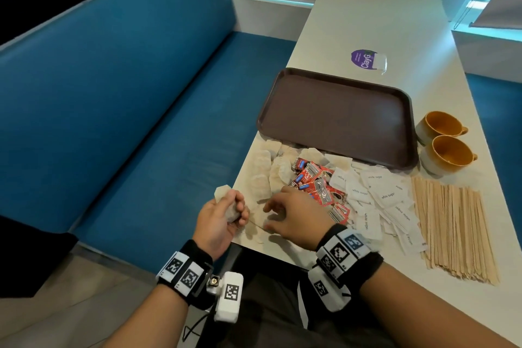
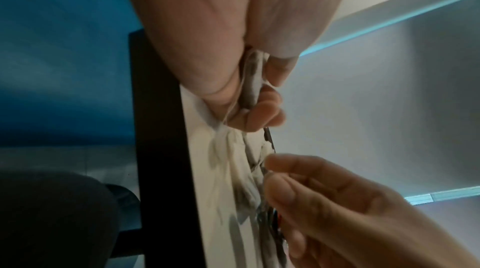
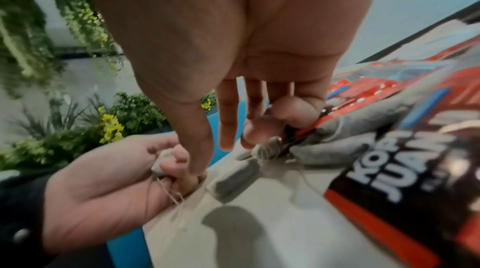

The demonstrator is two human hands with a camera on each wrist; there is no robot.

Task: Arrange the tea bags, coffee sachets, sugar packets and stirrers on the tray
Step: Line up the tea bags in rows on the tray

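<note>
My left hand (image 1: 234, 210) grips a small bunch of tea bags (image 1: 223, 192) at the table's near left corner; their strings hang from the fist (image 2: 252, 79). My right hand (image 1: 268, 217) hovers just right of it with thumb and forefinger extended over loose tea bags (image 1: 271, 175) on the table, holding nothing I can see. Red coffee sachets (image 1: 313, 183) lie right of the tea bags, then white sugar packets (image 1: 378, 198), then a row of wooden stirrers (image 1: 452, 226). The brown tray (image 1: 339, 121) sits behind them with nothing on it.
Two orange mugs (image 1: 445, 141) stand right of the tray. A purple sticker (image 1: 364, 59) lies on the white table (image 1: 367, 17) behind it. A blue bench (image 1: 113, 107) runs along the table's left edge.
</note>
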